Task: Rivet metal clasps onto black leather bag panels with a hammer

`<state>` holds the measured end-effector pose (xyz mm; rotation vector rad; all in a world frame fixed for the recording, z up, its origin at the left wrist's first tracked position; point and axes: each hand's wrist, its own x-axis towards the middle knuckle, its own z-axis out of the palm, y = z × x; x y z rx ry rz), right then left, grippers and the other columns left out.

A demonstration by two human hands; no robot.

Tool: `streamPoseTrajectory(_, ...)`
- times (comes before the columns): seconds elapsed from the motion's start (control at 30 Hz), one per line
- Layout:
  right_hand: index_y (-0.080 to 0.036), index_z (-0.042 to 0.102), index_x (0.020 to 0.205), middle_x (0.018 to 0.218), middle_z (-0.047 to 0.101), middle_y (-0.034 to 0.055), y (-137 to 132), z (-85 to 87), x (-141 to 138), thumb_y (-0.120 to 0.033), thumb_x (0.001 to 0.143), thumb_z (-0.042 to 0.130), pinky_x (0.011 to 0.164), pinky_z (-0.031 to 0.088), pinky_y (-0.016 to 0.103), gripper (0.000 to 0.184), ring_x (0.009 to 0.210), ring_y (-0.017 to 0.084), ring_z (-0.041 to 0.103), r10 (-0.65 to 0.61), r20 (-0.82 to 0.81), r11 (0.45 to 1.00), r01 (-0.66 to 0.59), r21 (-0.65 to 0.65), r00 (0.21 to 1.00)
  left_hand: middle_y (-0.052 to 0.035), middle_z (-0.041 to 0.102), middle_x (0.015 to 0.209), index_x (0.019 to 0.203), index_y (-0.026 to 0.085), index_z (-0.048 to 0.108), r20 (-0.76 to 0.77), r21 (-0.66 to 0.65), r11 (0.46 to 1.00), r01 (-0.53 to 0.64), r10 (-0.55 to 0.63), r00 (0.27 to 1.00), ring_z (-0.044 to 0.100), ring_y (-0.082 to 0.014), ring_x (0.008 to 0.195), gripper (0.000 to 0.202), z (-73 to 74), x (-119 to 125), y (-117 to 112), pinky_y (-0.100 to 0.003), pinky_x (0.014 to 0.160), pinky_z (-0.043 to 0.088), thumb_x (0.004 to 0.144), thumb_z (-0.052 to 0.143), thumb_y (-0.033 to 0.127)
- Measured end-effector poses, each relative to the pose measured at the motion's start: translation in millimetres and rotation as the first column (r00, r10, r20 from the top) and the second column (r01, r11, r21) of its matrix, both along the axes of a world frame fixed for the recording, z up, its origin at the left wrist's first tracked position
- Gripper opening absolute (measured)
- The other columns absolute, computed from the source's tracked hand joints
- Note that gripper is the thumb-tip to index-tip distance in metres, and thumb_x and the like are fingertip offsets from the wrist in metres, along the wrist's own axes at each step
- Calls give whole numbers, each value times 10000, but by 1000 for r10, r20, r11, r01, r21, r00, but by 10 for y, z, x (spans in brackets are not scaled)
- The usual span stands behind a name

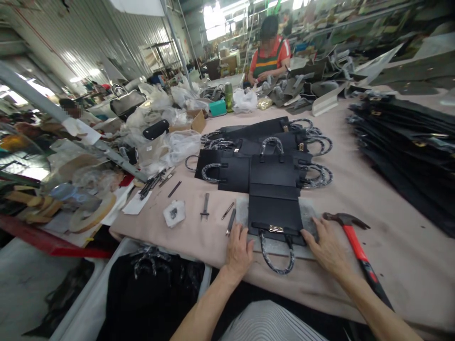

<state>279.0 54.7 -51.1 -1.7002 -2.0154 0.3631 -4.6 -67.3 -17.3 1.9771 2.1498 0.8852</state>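
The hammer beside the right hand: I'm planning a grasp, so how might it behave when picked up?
The hammer probably feels head-heavy, given its dark claw head. Its straight red-and-black handle likely stays stiff. The crosswise head should discourage rolling.

From the black panel (274,209): hammer (351,234) obstructs 3–4 o'clock; loose tools (205,208) clutter 9; panel pile (234,168) bars 11–12. Passage at 2, bare cloth (343,166) between pile and dark stack (408,147).
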Motion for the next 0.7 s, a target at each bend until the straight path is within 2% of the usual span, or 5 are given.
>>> streamPoseTrajectory(0.1, -125, 498, 1464, 1534, 449, 238, -145, 62, -74, -646, 968, 408, 1066, 477, 581, 726, 1388, 403, 475, -60, 10, 998, 60, 11, 998, -218, 517, 1475, 1335, 114, 588, 69, 66, 997, 29, -34, 997, 444, -347, 1441, 367, -141, -80, -12, -552, 1157, 472, 975, 530, 157)
streamPoseTrajectory(0.27, -151, 529, 1439, 1525, 444, 238, -276, 216, -194, -572, 983, 443, 999, 519, 579, 626, 1331, 404, 521, -55, 51, 995, 51, 85, 997, -204, 520, 1484, 1339, 122, 594, 81, 147, 987, 65, -78, 994, 423, -331, 1467, 356, -189, -131, 0, -550, 1166, 471, 996, 503, 148)
streamPoseTrajectory(0.43, -143, 538, 1430, 1492, 474, 233, -197, 210, -165, -546, 985, 464, 1045, 497, 564, 606, 1361, 395, 493, -36, 58, 993, 29, 117, 998, -221, 519, 1484, 1337, 103, 600, -15, 173, 982, 75, -74, 997, 416, -340, 1472, 350, -228, -92, -11, -544, 1153, 487, 1006, 492, 140)
streamPoseTrajectory(0.57, -135, 542, 1422, 1528, 442, 231, -218, 248, -200, -496, 992, 473, 1080, 464, 565, 566, 1399, 387, 456, -32, 100, 987, 15, 161, 994, -220, 527, 1471, 1326, 103, 606, -20, 180, 982, 64, -62, 998, 428, -334, 1464, 344, -234, -84, -7, -537, 1143, 501, 1003, 492, 136)
streamPoseTrajectory(0.7, -160, 552, 1414, 1550, 455, 193, -290, 360, -340, -441, 1004, 480, 1151, 342, 645, 502, 1456, 385, 387, 100, 148, 971, -129, 199, 984, -206, 521, 1477, 1310, 125, 625, -9, 193, 978, 77, -76, 997, 417, -331, 1471, 334, -235, -99, -6, -543, 1145, 498, 1000, 499, 132)
